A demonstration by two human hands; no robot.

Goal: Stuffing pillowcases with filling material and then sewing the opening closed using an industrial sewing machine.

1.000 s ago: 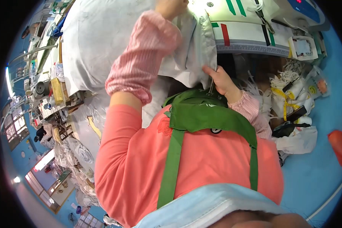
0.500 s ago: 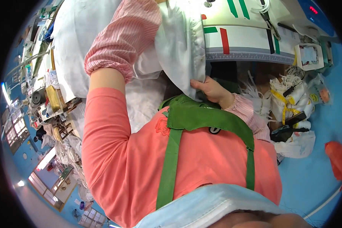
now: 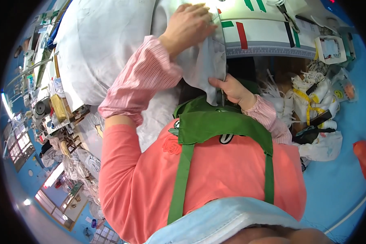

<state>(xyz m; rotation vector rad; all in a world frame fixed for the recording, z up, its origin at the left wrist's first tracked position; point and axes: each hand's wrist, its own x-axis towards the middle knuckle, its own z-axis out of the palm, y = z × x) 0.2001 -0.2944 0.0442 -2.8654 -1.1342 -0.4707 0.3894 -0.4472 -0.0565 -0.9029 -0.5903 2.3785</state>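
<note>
White cloth (image 3: 110, 44) spreads over the work table and hangs over its front edge. My left hand (image 3: 187, 27) lies on the cloth near the top of the view, fingers stretched out and partly apart, pressing nothing that I can name besides the fabric. At the table's front edge my right hand (image 3: 236, 91) is closed on the hanging corner of the cloth, with the thumb on top. A thin dark shape shows just below that thumb; I cannot make out what it is. The fingers under the cloth are hidden.
A grey ruler strip (image 3: 268, 51) runs along the table's front edge, with red tape (image 3: 241, 35) on the white surface behind it. To the right stand a white tray (image 3: 330, 49), a yellow tape measure (image 3: 309, 103) and bundled white strips. A red bag (image 3: 364, 161) hangs at far right.
My left hand, mostly out of view before, has come down into view and lies on the cloth. The right hand still pinches the cloth's corner, slightly farther right.
</note>
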